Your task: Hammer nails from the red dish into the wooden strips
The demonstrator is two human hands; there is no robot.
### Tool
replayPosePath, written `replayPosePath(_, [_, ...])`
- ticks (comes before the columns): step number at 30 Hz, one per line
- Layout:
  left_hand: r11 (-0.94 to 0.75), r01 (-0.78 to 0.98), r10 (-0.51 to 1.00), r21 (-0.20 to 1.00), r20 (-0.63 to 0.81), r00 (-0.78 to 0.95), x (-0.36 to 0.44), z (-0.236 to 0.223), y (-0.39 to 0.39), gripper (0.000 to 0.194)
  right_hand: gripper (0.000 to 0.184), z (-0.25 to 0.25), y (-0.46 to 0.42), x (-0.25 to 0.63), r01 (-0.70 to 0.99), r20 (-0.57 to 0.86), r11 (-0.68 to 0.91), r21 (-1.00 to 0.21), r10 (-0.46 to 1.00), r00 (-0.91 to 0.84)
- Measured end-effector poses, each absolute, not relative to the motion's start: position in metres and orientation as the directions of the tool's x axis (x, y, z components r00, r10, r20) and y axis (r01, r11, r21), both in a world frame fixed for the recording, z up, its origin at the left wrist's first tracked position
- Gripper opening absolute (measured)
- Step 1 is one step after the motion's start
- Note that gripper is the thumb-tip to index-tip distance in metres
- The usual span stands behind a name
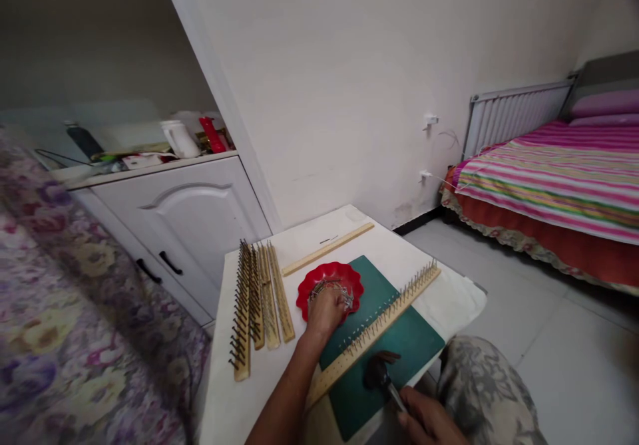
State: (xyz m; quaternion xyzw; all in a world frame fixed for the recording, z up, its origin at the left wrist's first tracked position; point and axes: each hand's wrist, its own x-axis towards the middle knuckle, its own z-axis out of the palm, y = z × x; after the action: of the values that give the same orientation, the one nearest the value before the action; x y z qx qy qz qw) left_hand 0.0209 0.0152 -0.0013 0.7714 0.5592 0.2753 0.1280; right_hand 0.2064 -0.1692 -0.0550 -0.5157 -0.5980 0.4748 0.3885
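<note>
My left hand reaches into a red scalloped bowl of loose nails. Its fingers are curled down among them, and what they pinch is hidden. My right hand is wrapped around the handle of a claw hammer, whose dark head is over the green mat. A long wooden strip lies diagonally across the green mat. Nails stand upright in rows along its far part; the near end shows bare holes.
On the white-covered table, several nail-studded strips lie at the left. A plain wooden strip and a couple of loose nails lie at the back. A cabinet stands left, a bed right, my knee beside the table.
</note>
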Motion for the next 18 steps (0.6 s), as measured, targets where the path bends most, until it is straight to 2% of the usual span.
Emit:
replayPosePath(4, [-0.292, 0.808, 0.939, 0.511, 0.312, 0.142, 0.006, 0.015, -0.009, 0.009, 0.041, -0.046, -0.176, 0.206, 0.265, -0.042, -0.009, -0.964, 0.992, -0.117])
replayPosePath(7, [-0.258, 0.758, 0.944, 0.599, 0.322, 0.067, -0.008, 0.018, -0.040, 0.014, 0.042, -0.041, -0.178, 0.204, 0.259, -0.042, -0.010, -0.966, 0.992, -0.118])
replayPosePath(11, [-0.252, 0.654, 0.955, 0.713, 0.293, 0.050, -0.023, 0.001, -0.086, 0.022, 0.039, -0.041, -0.181, 0.199, 0.245, -0.014, 0.015, -0.969, 0.993, -0.116])
replayPosePath(15, [-0.215, 0.647, 0.970, 0.732, 0.239, 0.051, -0.023, -0.018, -0.114, 0.021, 0.036, -0.044, -0.183, 0.197, 0.228, -0.044, -0.006, -0.974, 0.986, -0.159])
replayPosePath(18, [-0.231, 0.684, 0.965, 0.692, 0.253, 0.070, -0.015, -0.025, -0.120, 0.018, 0.034, -0.042, -0.184, 0.196, 0.226, -0.075, -0.032, -0.974, 0.980, -0.184])
